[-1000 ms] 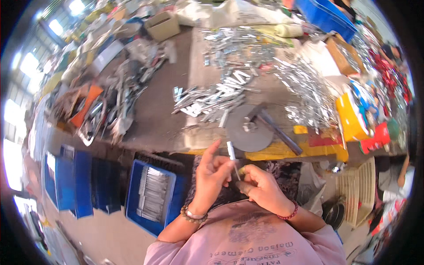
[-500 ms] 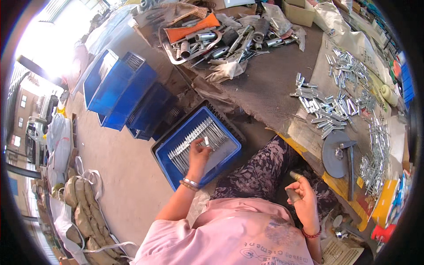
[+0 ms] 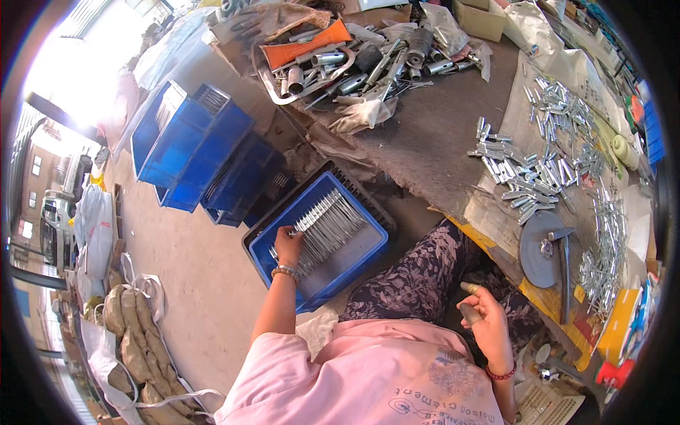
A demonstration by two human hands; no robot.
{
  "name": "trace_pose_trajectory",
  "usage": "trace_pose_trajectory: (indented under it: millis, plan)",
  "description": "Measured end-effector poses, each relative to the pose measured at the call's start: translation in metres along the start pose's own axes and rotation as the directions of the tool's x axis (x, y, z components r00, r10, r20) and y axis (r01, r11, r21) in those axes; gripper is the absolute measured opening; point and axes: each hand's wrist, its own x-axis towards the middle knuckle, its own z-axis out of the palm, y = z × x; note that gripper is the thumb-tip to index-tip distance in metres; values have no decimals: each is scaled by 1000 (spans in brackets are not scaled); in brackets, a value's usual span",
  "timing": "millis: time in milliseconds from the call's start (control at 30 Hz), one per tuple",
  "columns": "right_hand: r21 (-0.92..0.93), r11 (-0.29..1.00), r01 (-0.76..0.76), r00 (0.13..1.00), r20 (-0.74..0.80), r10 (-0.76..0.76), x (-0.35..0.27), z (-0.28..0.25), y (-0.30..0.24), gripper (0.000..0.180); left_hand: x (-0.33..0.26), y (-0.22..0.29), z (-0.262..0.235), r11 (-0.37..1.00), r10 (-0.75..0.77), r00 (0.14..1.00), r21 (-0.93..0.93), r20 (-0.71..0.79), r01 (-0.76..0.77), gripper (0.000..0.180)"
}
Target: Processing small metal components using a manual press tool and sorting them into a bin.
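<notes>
Our left hand (image 3: 287,244) rests in the blue crate (image 3: 368,237), fingers curled on the row of metal rods (image 3: 329,223). Our right hand (image 3: 482,315) seems loosely closed around something small. Many loose metal pieces (image 3: 528,180) remain on the table (image 3: 432,134).

Only 1 head-worn fisheye view is looking steeply down and leftward, sitting close above the person's lap (image 3: 425,283) and floor (image 3: 191,283).

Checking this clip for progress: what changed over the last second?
The left hand left the thin metal rod it held up with the right hand and swung down left onto the metal rods in the blue plastic crate. The right hand dropped to the lap, holding a small piece. The bench clutter looks unchanged.
</notes>
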Motion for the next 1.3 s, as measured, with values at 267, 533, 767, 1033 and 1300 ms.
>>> trace_pose_trajectory:
  millis: [267, 533, 767, 1033, 1300]
  plan:
    - [21, 1000, -22, 998, -59, 23, -5, -6, 14, 39, -19, 98, 14, 945, 298, 945, -98, -136, -312, 30]
    - [-71, 995, 71, 994, -73, -76, -12, -3, -6, 38, -174, 375, 50, 512, 846, 523, -422, 98, -748, 16]
    - [-138, 979, 152, 966, -188, -177, -32, -15, 3, 37, -246, 455, 110, 243, 925, 147, -249, 350, -937, 32]
    - [-202, 932, 300, 847, -393, -358, -74, -61, -13, 34, -243, 452, 100, 278, 917, 173, -266, 358, -923, 33]
    - [-656, 736, -166, 323, -741, -588, -91, -171, -6, 17, -238, 455, 56, 391, 855, 233, -280, 463, -877, 36]
